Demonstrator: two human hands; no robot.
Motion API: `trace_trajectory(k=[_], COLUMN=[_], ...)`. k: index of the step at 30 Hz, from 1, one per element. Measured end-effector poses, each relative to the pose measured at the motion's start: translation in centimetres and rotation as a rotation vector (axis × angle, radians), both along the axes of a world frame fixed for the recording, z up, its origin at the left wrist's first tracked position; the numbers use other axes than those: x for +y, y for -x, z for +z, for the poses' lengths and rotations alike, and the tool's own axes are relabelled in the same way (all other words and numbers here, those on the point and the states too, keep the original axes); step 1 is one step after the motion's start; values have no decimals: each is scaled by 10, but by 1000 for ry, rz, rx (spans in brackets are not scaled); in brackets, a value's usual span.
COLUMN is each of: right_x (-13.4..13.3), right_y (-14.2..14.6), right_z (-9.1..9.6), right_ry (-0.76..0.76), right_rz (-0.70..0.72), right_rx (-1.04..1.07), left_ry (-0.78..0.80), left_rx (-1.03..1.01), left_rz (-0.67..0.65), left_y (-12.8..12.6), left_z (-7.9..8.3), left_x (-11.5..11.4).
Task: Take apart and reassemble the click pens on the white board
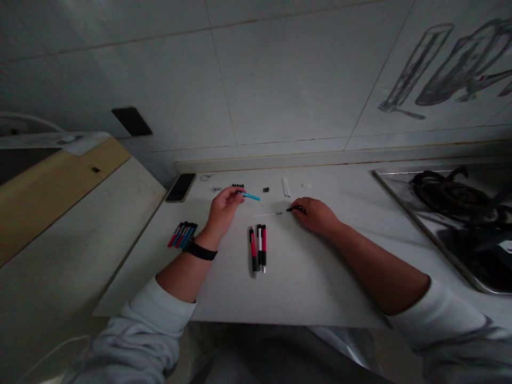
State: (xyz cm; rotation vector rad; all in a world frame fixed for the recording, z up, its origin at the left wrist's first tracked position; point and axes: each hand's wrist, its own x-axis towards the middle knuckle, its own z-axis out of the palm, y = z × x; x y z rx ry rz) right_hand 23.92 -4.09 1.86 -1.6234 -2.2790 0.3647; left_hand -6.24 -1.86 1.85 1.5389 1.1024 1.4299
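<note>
My left hand (224, 210) is raised over the white counter (320, 266) with its fingers pinched on a blue pen barrel (251, 196) that points to the right. On the counter rests my right hand (316, 213), fingers closed on a small black pen part (295, 209). A thin white refill (266, 215) lies between the two hands. Three assembled red, white and black pens (258, 248) lie side by side just in front of the hands.
A bunch of red and blue pens (183, 234) lies at the left. At the back edge lie a dark phone (181, 187), small black parts (237, 186), springs (216, 189) and white tubes (286, 186). A gas hob (460, 213) fills the right side.
</note>
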Motion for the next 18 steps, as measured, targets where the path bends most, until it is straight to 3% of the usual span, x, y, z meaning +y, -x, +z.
trace_trajectory(k=[5, 9, 14, 18], right_x=[2, 2, 3, 5], right_y=[-1, -2, -2, -3], right_z=[-1, -2, -5, -8], right_ry=[-4, -10, -29, -28], right_rz=[12, 15, 21, 14], right_rx=[4, -1, -17, -45], left_ry=[-32, -106, 0, 164], left_rx=[-48, 48, 425, 718], left_rz=[61, 102, 67, 114], left_y=[7, 31, 78, 115], left_z=[12, 31, 50, 46], left_x=[1, -2, -25, -46])
